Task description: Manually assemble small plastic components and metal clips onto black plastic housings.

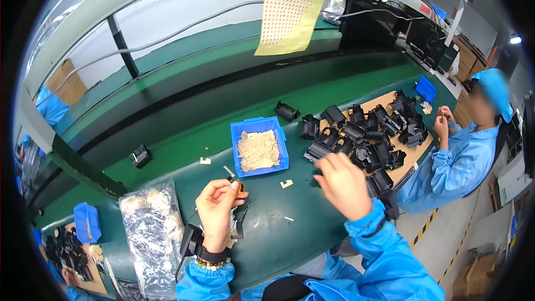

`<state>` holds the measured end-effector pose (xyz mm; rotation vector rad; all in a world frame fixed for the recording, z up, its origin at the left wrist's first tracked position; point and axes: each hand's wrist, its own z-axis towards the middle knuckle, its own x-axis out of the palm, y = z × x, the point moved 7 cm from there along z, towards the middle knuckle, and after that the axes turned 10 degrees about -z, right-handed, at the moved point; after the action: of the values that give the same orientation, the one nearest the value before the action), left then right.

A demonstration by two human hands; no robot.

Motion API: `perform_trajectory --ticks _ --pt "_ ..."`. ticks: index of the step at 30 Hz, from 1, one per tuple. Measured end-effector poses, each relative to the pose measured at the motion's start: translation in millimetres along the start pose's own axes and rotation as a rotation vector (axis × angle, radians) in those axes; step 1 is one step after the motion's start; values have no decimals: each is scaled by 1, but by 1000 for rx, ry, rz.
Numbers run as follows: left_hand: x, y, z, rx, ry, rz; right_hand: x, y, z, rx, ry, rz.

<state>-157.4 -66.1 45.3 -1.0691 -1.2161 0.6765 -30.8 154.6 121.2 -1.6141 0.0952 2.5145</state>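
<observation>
My left hand point(214, 205) is closed around a utility knife point(241, 188) with an orange-and-black body; its thin pale blade points up and away. Dark pieces point(239, 220) lie on the bench below that hand, partly hidden by it. My right hand point(343, 181), back upward, hovers beside the near left edge of a heap of black plastic housings point(365, 156). Its thumb and fingers are apart, and nothing shows between them. Between and beyond my hands stands a blue bin point(236, 171) with many small tan pieces point(258, 150) in it.
A clear plastic bag of parts point(150, 234) lies left of my left hand. Single black housings rest beyond the blue bin point(287, 111) and far left point(141, 156). Cut tan pieces point(286, 184) lie loose. A co-worker in blue point(460, 156) sits at right; another hand point(69, 277) shows lower left.
</observation>
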Motion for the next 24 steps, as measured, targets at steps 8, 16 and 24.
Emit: perform_trajectory --ticks 8,16,24 --pt "24 11 -9 -178 212 -110 44 -29 -16 -133 74 -217" --pt "25 4 -15 -226 252 -119 -12 -13 9 195 29 387" --pt "20 -3 -11 -107 283 -200 72 73 28 314 244 1841"
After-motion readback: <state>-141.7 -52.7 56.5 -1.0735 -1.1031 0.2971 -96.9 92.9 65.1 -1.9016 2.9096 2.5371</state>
